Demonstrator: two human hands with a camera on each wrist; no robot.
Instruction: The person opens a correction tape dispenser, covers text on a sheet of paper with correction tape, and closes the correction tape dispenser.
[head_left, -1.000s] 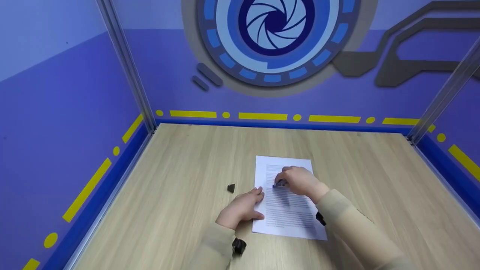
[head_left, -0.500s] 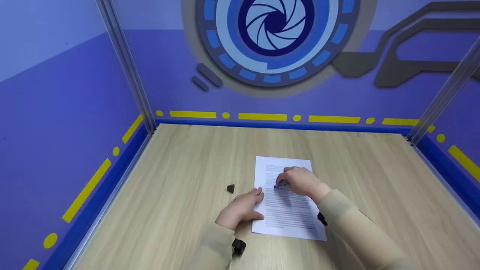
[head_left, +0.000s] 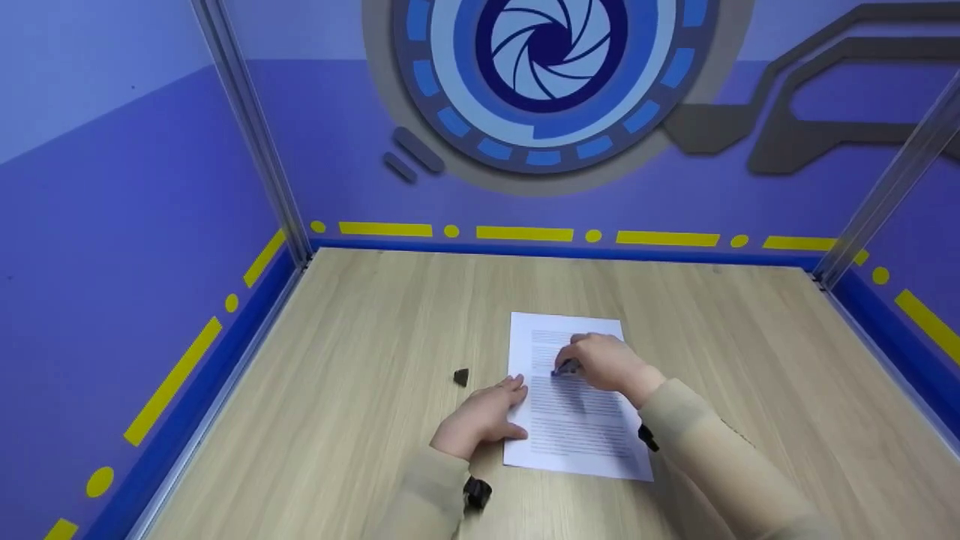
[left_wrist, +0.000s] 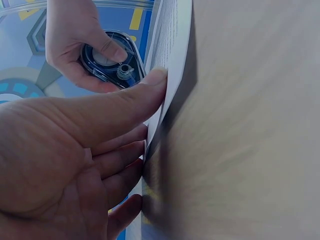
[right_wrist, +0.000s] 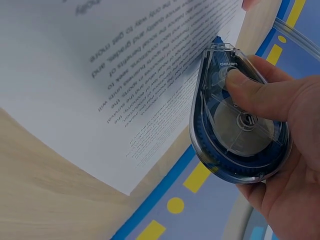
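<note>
My right hand (head_left: 600,361) grips a correction tape dispenser (right_wrist: 235,125) with a clear case and dark blue inside, thumb on its upper face. The dispenser's blue tip meets the printed sheet of paper (head_left: 562,442) at a line of text in its upper half. In the head view the hand hides most of the dispenser. My left hand (head_left: 484,416) rests on the sheet's left edge, its thumb and fingertips touching the paper with the fingers spread. The left wrist view shows the thumb (left_wrist: 125,107) on the paper's border.
A small dark piece (head_left: 461,377), perhaps a cap, lies on the wooden table (head_left: 360,360) left of the sheet. Blue panels with yellow marks (head_left: 525,234) and metal posts (head_left: 255,127) enclose the table at the back and sides.
My right hand has slid slightly to the right along the text line with the correction tape dispenser. My left hand and the sheet look unchanged.
</note>
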